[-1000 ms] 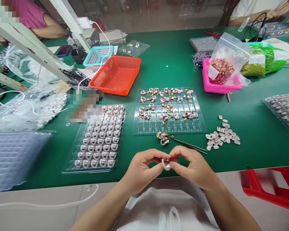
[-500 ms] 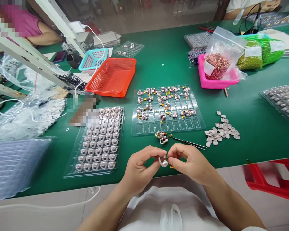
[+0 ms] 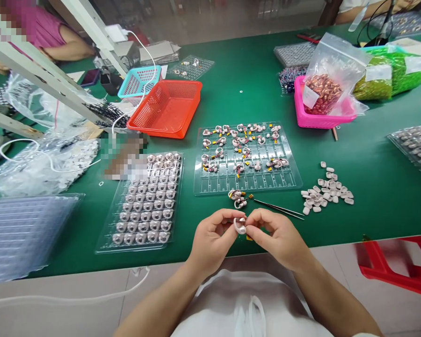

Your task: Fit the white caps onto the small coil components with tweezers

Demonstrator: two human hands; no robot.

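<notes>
Between both hands, near the table's front edge, is a pearly white C-shaped piece [image 3: 239, 226], like an ear-clip earphone. My left hand [image 3: 213, 238] pinches its left side with thumb and fingertips. The fingertips of my right hand [image 3: 278, 238] are closed at its right side, where a bit of yellow shows below. Just beyond my hands lies a small heap of similar curved pieces [image 3: 237, 198] with yellow tabs. Metal tweezers [image 3: 279, 208] rest to the right of it. A clear tray [image 3: 217, 186] holding more such wired pieces stands farther back.
To the left is a tray of silvery rounded parts [image 3: 143, 215]. Small white caps [image 3: 328, 192] lie loose at right. Behind stand a red basket [image 3: 161, 122] and a pink basket [image 3: 324, 120] with a bag of copper-coloured parts. A red stool [image 3: 400, 267] is at lower right.
The curved piece has turned slightly and risen a little between my fingers. Both hands keep their pinch. The whole view has shifted slightly.
</notes>
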